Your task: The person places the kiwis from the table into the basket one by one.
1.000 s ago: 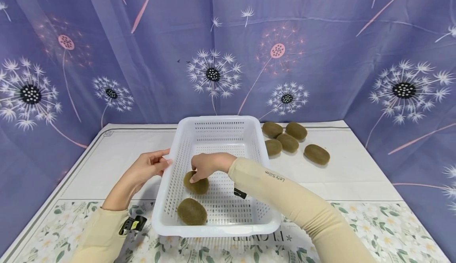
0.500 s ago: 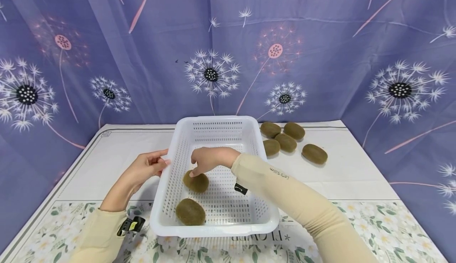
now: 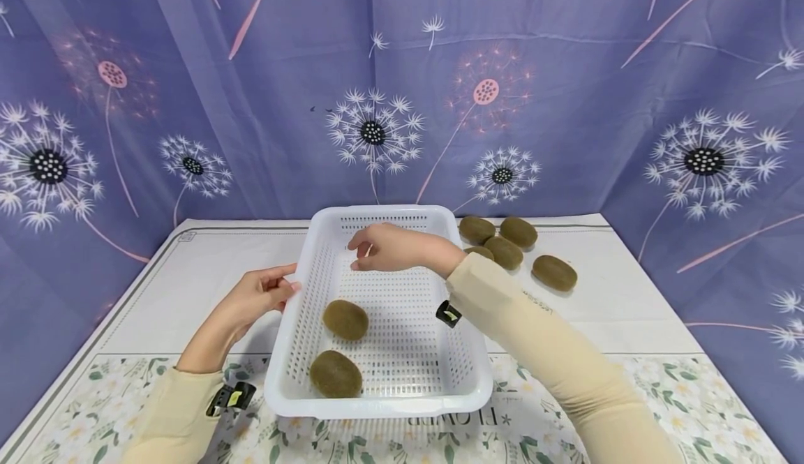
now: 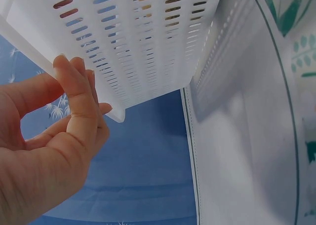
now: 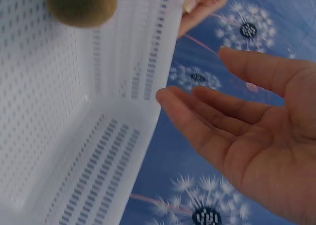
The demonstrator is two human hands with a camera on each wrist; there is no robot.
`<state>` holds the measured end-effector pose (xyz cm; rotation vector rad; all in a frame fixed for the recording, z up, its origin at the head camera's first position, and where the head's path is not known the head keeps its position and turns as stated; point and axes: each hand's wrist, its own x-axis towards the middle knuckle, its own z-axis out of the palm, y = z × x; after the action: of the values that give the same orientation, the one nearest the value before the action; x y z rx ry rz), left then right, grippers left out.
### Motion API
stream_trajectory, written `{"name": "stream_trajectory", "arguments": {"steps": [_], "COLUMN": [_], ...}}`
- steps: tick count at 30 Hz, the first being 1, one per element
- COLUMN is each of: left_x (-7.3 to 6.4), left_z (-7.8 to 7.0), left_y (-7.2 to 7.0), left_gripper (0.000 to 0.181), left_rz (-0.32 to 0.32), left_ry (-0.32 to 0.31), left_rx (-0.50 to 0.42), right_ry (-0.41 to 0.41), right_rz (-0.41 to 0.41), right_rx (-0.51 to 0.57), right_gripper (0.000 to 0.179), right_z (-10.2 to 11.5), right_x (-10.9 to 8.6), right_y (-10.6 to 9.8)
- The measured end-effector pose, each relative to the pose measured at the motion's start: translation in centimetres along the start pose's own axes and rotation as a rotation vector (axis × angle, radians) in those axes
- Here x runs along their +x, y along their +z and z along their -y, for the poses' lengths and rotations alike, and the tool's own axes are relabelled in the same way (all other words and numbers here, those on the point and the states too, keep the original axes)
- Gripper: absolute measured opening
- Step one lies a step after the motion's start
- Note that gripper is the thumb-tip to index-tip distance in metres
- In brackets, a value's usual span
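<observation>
Inside the basket, two brown fuzzy kiwis are lying along its left side: one kiwi is resting close to the basket's near end, and the other kiwi is sitting just beyond it, with a narrow gap between them. To the right of the basket, toward its far end, four clustered kiwis are sitting on the tabletop, one partly hidden by the right arm, while a lone kiwi is lying a little apart, farther right of the basket.

At the basket's left rim, the left hand is pinching the edge between thumb and fingers. Above the basket's far half, the right hand is hovering, its thumb parted from loosely bent fingers and holding nothing.

Judging by looks, each kiwi is probably being light, fairly firm but bruisable, with fuzz giving good grip; its oval shape is inviting rolling, so thumb and fingers are best closing gently across its narrower middle. The basket is seeming light, with thin, slightly flexing, smooth plastic walls, its thick rim offering the surest hold.
</observation>
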<state>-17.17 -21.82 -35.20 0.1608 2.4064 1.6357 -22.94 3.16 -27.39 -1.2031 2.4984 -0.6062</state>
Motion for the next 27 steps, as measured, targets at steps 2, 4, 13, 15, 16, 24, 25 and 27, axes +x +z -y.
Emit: {"name": "stream_trajectory", "arguments": {"steps": [2, 4, 13, 15, 16, 24, 25, 27], "left_x": [0.0, 0.0, 0.2, 0.1, 0.1, -0.2, -0.2, -0.2], "left_z": [0.0, -0.1, -0.2, -0.2, -0.2, -0.1, -0.1, -0.1], "left_y": [0.0, 0.0, -0.1, 0.0, 0.0, 0.0, 0.0, -0.1], "left_gripper": [0.055, 0.055, 0.056, 0.056, 0.056, 0.056, 0.056, 0.056], "left_rz": [-0.001, -0.001, 0.001, 0.007, 0.01, 0.004, 0.005, 0.006], "left_ry": [-0.001, -0.001, -0.003, -0.004, -0.004, -0.007, -0.006, -0.008], "left_rx": [0.003, 0.003, 0.007, -0.002, -0.004, 0.0, -0.002, -0.003], "right_ry": [-0.007, -0.02, 0.037, 0.062, 0.071, 0.168, 0.185, 0.227], "right_rz": [-0.03, -0.061, -0.213, -0.233, -0.246, -0.373, -0.389, -0.411], "right_rx": [0.032, 0.056, 0.101, 0.134, 0.148, 0.232, 0.233, 0.224], "right_gripper": [0.034, 0.033, 0.031, 0.03, 0.03, 0.029, 0.03, 0.031], "right_z": [-0.6, -1.2, -5.1, -6.3, -6.9, -11.7, -12.4, -13.5], "right_x": [-0.6, -1.3, -4.8, -6.0, -6.6, -11.1, -11.6, -12.5], "right_y": [-0.5, -1.1, -3.2, -3.3, -3.4, -3.5, -3.5, -3.5]}}
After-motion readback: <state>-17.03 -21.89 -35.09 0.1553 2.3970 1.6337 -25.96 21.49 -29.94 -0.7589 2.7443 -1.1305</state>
